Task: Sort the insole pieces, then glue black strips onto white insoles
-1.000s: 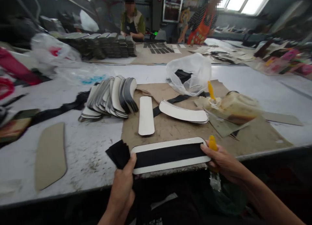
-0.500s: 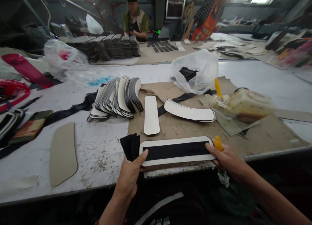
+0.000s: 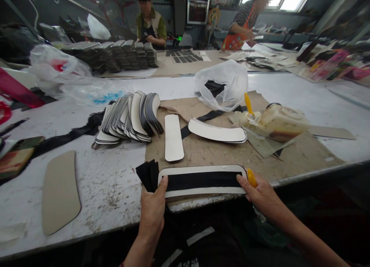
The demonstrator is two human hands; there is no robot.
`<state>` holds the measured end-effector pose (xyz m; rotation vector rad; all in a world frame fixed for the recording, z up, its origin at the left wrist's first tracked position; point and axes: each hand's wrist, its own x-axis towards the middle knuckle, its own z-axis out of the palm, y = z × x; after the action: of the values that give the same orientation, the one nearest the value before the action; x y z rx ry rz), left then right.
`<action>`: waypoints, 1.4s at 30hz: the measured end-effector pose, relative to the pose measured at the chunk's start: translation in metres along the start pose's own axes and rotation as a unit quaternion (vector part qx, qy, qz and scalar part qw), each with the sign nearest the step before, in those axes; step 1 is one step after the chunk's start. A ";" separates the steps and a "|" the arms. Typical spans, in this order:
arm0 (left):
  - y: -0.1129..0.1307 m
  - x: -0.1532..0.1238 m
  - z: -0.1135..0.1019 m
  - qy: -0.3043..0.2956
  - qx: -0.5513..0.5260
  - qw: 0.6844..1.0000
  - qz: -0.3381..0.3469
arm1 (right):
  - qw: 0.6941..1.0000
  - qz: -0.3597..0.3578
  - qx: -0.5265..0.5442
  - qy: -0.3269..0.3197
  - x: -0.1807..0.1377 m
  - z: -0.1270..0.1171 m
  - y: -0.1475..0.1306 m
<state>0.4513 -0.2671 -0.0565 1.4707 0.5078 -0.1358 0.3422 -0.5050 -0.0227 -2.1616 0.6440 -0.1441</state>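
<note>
A long white panel with rounded corners and a black fabric strip (image 3: pixel 202 183) along its middle is held level at the table's front edge. My left hand (image 3: pixel 153 205) is closed on its left end, thumb on the strip; several loose black strips (image 3: pixel 148 175) stick up from the same hand. At the other end my right hand (image 3: pixel 261 193) grips the panel, thumb on the strip's end. A tool with a yellow handle (image 3: pixel 251 178) is also in this hand; its far end is hidden. Beyond lie a single white panel (image 3: pixel 174 137) and a small stack of curved panels (image 3: pixel 216 131).
A leaning row of curved pieces (image 3: pixel 130 116) lies left of centre. Right are a glue-stained plastic container (image 3: pixel 285 122) and another yellow handle (image 3: pixel 248 103). A plastic bag (image 3: pixel 231 81) holds black material. A beige panel (image 3: pixel 61 193) lies left. Two people work across the table.
The view has shifted a little to the right. Both hands keep their hold on the panel. Across the table, the aproned person's arm has risen from the tabletop.
</note>
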 end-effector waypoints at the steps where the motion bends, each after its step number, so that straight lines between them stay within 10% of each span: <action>1: 0.000 0.000 0.000 0.002 0.002 1.000 0.003 | 1.000 0.001 0.002 0.003 -0.002 0.001 0.000; 9: 0.009 0.003 0.004 0.032 0.005 0.998 -0.049 | 0.993 0.072 0.093 -0.024 -0.010 0.002 0.000; 21: 0.013 0.008 0.009 -0.037 -0.029 0.983 -0.178 | 0.887 0.201 0.391 -0.141 0.004 -0.008 0.008; 33: 0.010 0.007 0.001 -0.110 0.051 0.989 -0.080 | 0.971 0.145 0.166 -0.095 0.032 -0.012 0.005; 42: 0.038 0.010 -0.033 -0.103 0.031 0.981 -0.160 | 0.985 0.078 0.095 -0.120 0.059 -0.017 -0.014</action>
<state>0.4666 -0.2290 -0.0267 1.4075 0.5718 -0.5571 0.3928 -0.5390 -0.0085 -1.9000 0.6297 0.1334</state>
